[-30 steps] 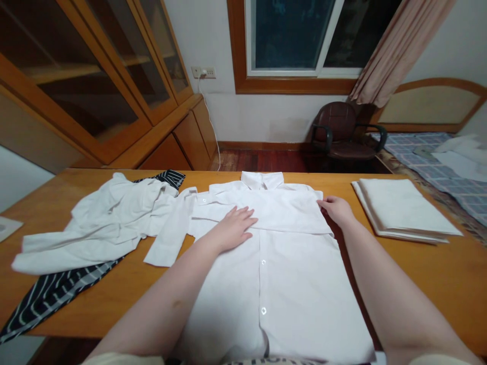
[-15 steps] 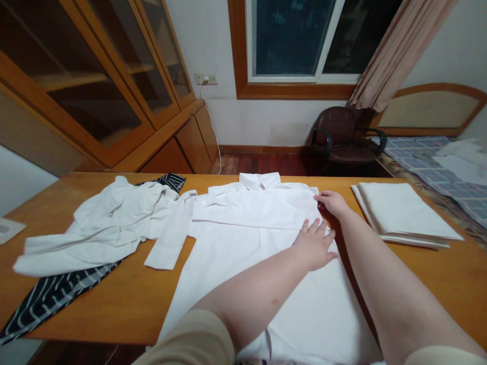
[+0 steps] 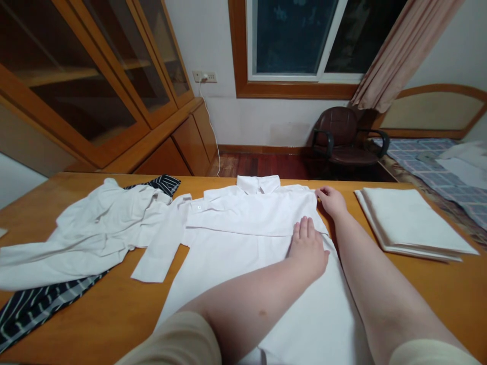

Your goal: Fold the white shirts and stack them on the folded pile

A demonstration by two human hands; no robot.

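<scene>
The shirt is plain white, with pale buttons. The rumpled garment on the left is a warmer white, and the cloth under it is black with thin white stripes and a grey band. On the right, the folded stack is off-white. The table is orange-brown; the cabinet, far left, has a similar shade. The person's sleeves are cream. On the far side, the curtain is dusty pink, the chair dark maroon with black armrests, and the floor deep reddish brown. Far right, the bedsheet shows a pale check on grey-blue.
</scene>
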